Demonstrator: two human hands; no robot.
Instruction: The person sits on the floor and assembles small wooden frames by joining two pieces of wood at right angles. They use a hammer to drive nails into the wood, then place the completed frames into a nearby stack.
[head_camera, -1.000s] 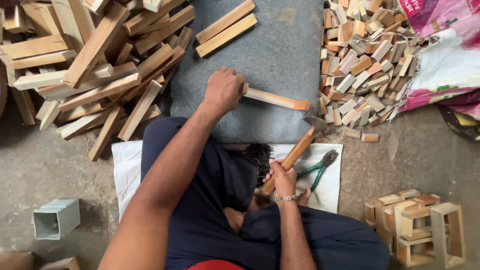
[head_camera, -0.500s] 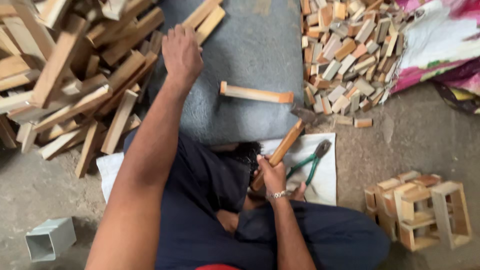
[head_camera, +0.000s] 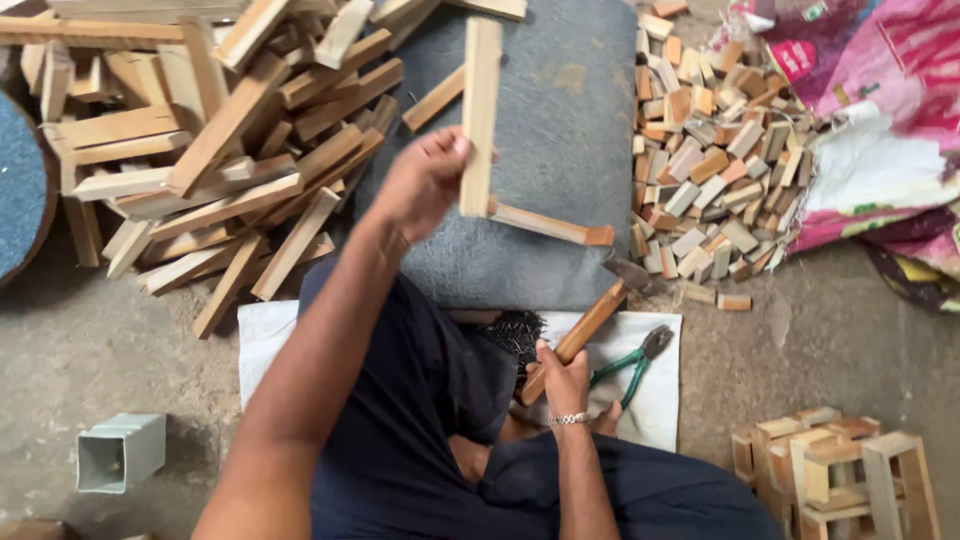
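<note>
A: What is the left hand doing?

B: Its grip is closing around a long pale wooden slat, holding it upright above the grey stone slab. A second, shorter wooden slat is lying flat on the slab just beside it.

A: And the right hand?

B: Its grip is wrapping tightly around the wooden handle of a hammer, low by the lap, over a white cloth. Green-handled pliers are lying beside it.
</note>
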